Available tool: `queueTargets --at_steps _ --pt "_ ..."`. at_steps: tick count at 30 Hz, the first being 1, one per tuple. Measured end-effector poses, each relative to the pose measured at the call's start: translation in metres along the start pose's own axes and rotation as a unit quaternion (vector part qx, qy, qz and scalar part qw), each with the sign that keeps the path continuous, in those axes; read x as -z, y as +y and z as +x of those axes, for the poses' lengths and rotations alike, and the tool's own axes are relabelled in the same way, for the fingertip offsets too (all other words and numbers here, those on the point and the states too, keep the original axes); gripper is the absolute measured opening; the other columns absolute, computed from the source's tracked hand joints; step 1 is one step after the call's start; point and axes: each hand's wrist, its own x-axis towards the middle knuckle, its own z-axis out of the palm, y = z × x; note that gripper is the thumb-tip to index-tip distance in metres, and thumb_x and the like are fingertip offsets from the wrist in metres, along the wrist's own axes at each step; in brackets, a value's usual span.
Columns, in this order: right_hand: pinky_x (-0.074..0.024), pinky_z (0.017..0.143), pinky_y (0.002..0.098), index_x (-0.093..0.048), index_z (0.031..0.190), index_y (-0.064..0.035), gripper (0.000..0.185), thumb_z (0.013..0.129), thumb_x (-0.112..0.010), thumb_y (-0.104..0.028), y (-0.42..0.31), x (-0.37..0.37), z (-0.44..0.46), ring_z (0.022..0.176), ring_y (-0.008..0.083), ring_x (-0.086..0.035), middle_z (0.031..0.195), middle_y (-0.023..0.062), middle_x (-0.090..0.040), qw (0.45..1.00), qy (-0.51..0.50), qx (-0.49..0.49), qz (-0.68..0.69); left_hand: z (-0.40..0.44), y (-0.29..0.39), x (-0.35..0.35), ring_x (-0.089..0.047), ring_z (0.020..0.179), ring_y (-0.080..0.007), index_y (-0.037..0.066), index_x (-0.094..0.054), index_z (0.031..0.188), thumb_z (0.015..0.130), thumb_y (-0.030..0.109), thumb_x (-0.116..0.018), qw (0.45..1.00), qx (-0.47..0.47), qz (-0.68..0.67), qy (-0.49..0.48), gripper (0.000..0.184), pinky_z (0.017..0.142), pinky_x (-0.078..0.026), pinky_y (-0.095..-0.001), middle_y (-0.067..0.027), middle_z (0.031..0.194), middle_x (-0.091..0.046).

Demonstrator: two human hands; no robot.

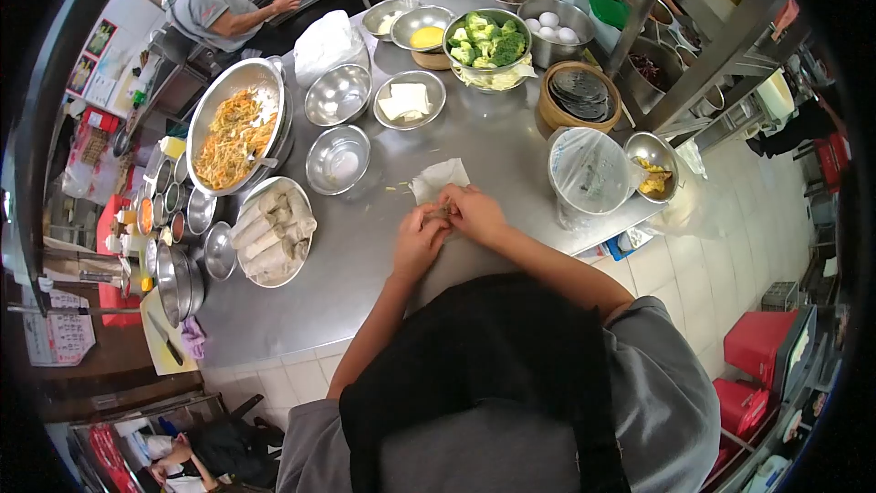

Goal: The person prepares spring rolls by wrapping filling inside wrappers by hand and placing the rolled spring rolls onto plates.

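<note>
The left hand (422, 236) and the right hand (473, 212) hold one wrapper (440, 181) together on the worktop (383, 210). Each grip is narrow, with bent fingers.

- Small bundle (444, 211): mostly concealed by the fingers of the left hand (419, 239) and right hand (476, 215); composition indeterminate.
- Pale wrapper sheet (440, 180): near end covered by both hands.
- Tub (589, 172), right edge of counter (383, 310): contents obscured by plastic film (584, 151).
- White plastic bag (330, 47), far left corner: contents not visible.
- Stacked dark discs (582, 91), far right part: lower layers hidden by bamboo steamer (549, 110).
- Near edge of counter: partly hidden by black apron (456, 374).
- Printed sheet (62, 333), beyond left edge: characters too small to read.
- Co-worker (228, 447), beyond near left corner: cut off by the picture's bottom edge.
</note>
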Motion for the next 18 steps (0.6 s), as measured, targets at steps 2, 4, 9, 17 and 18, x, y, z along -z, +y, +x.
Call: queueTargets --at_steps 2,4,9,17,18 --pt "-0.0531 0.077 0.0444 -0.056 0.106 -0.0153 0.029 0.08 -0.067 -0.008 0.004 -0.002 0.001 0.094 0.0315 -0.064 0.085 0.0059 -0.069 1.0 0.008 0.01 -0.002 0.001 0.003 0.003 -0.057 0.108 -0.0298 0.012 -0.069 0.092 0.077 0.023 -0.08 0.998 -0.046 0.038 -0.006 0.022 0.088 -0.048 -0.043 -0.0072 0.124 -0.058" --pt "-0.053 0.078 0.045 -0.055 0.108 -0.0154 0.03 0.08 -0.067 -0.008 0.0 0.002 0.001 0.095 0.0317 -0.064 0.086 0.0068 -0.069 1.0 -0.01 -0.003 -0.002 0.002 0.013 0.008 -0.056 0.11 -0.0305 0.013 -0.069 0.094 0.078 0.027 -0.08 0.997 -0.046 0.051 -0.022 0.024 0.09 -0.047 -0.0436 -0.0074 0.126 -0.057" --pt "-0.0528 0.078 0.0473 -0.054 0.109 -0.0137 0.031 0.081 -0.067 -0.009 0.002 0.001 0.001 0.094 0.0339 -0.065 0.086 0.0104 -0.069 1.0 -0.007 0.008 -0.001 -0.003 0.011 0.002 -0.054 0.115 -0.0313 0.013 -0.07 0.097 0.077 0.032 -0.08 0.995 -0.049 0.08 -0.028 0.029 0.091 -0.046 -0.0438 -0.0079 0.131 -0.055" --pt "-0.0519 0.074 0.047 -0.055 0.111 -0.0106 0.027 0.087 -0.067 -0.014 0.011 0.017 0.001 0.088 0.0361 -0.067 0.086 0.0131 -0.069 0.993 -0.053 0.037 0.096 -0.008 0.009 -0.01 -0.059 0.116 -0.0312 0.013 -0.07 0.093 0.079 0.023 -0.079 0.98 -0.103 0.169 0.021 0.019 0.088 -0.049 -0.0425 -0.0096 0.13 -0.059" --pt "-0.0515 0.074 0.0464 -0.056 0.112 -0.0106 0.028 0.087 -0.068 -0.016 0.012 0.025 0.001 0.087 0.0353 -0.067 0.086 0.0126 -0.068 0.991 -0.042 0.045 0.118 -0.007 0.011 -0.009 -0.06 0.116 -0.031 0.013 -0.069 0.092 0.079 0.021 -0.078 0.982 -0.097 0.161 0.023 0.018 0.087 -0.05 -0.0421 -0.0092 0.129 -0.059"
